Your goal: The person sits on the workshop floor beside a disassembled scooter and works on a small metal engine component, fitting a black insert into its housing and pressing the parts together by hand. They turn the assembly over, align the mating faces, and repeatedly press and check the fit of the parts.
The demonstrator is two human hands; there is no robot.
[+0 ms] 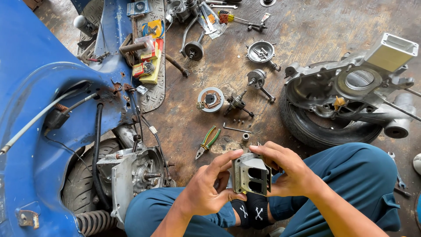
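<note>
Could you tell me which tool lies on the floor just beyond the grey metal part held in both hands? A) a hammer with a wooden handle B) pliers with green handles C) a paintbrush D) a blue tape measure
B: pliers with green handles lie on the stained floor just beyond the grey metal part, which the left hand and right hand hold between them.

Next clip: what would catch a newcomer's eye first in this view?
Bottom centre, the left hand and right hand together hold a small grey metal block with slotted windows. The blue scooter body fills the left side, its engine exposed at the rear wheel. At right, a silver engine casing lies on a tyre, with green-handled pliers and loose parts on the floor between.
</note>
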